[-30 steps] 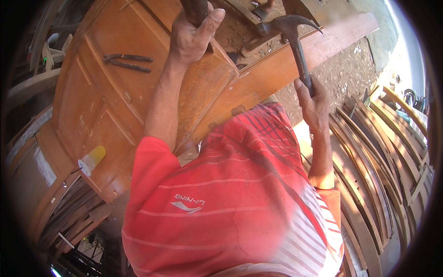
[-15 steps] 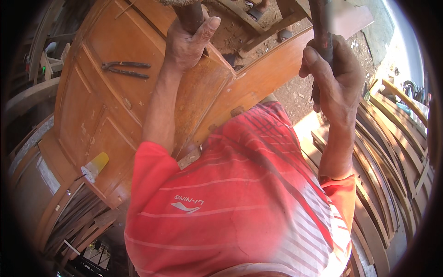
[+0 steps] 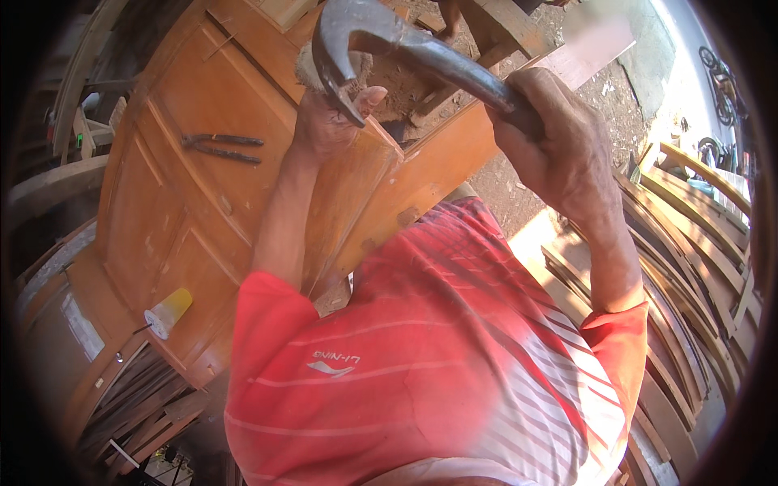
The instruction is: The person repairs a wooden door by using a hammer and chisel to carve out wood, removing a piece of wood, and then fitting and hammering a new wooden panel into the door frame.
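Note:
My right hand [image 3: 559, 146] is closed round the dark handle of a claw hammer [image 3: 454, 66]. The hammer's head and curved claw pass in front of my left hand [image 3: 322, 134] and partly hide it. That hand is wrapped round a dark round handle, whose frayed tan top [image 3: 361, 66] shows beside the hammer head. The handle's lower end is out of sight. Under my left forearm lies a brown panelled wooden door [image 3: 219, 97]. A pair of pincers [image 3: 223, 147] rests on the door to the left.
A yellow and white tub [image 3: 168, 314] sits at the door's near left edge. An orange-brown board [image 3: 446, 170] runs off toward the far right. Wood strips [image 3: 689, 267] are stacked at right, with more lumber [image 3: 154, 421] at lower left. A wooden frame [image 3: 502, 32] stands beyond.
My right hand has turned the hammer from upright to slanting leftward, bringing its head over my left hand. The left hand has shifted slightly down, still round the handle.

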Available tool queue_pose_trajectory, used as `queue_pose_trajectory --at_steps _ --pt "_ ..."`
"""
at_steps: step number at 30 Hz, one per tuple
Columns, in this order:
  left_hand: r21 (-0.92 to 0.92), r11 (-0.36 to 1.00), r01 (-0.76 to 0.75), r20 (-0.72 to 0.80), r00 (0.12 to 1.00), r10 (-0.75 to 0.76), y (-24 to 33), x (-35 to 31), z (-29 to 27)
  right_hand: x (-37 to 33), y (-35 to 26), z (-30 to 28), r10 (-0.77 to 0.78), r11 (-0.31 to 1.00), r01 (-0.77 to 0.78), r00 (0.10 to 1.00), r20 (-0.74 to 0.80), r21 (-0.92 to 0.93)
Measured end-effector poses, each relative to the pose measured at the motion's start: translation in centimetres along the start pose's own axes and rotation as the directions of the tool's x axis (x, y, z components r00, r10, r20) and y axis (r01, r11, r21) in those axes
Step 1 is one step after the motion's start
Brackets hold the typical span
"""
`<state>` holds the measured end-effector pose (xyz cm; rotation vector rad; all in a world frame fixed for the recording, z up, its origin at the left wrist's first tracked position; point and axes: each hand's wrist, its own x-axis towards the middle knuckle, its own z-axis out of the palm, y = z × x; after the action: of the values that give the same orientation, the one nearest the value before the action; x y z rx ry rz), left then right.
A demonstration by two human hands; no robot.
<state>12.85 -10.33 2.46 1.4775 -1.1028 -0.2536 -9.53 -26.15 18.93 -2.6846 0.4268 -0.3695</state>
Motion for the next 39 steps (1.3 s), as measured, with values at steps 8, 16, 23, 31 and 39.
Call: queue_pose_trajectory --at_steps 8,16,23,31,39 --pt "-0.135 0.984 0.119 0.060 0.992 -0.112 1.4 0.0 0.1 0.1 -1.1 0.1 -0.089 0.980 0.087 0.996 -0.005 -0.177" --pt "-0.025 0.999 0.043 0.087 0.995 -0.041 0.3 -0.6 -0.9 1.1 -2.9 -1.4 0.079 0.989 -0.031 0.938 -0.337 0.145" --pt "-0.266 0.956 0.124 0.106 0.989 -0.099 0.2 -1.1 -1.1 0.8 -1.3 -0.4 -0.043 0.997 0.050 0.991 0.126 -0.053" --pt "-0.280 0.938 0.204 0.065 0.979 -0.194 0.5 0.5 -0.5 0.9 -1.3 1.1 -0.185 0.952 0.175 0.983 -0.016 -0.251" --pt "-0.475 0.879 -0.028 -0.222 0.971 -0.089 1.6 2.2 -1.0 -1.0 1.1 2.3 0.161 0.977 -0.144 0.982 -0.101 0.160"
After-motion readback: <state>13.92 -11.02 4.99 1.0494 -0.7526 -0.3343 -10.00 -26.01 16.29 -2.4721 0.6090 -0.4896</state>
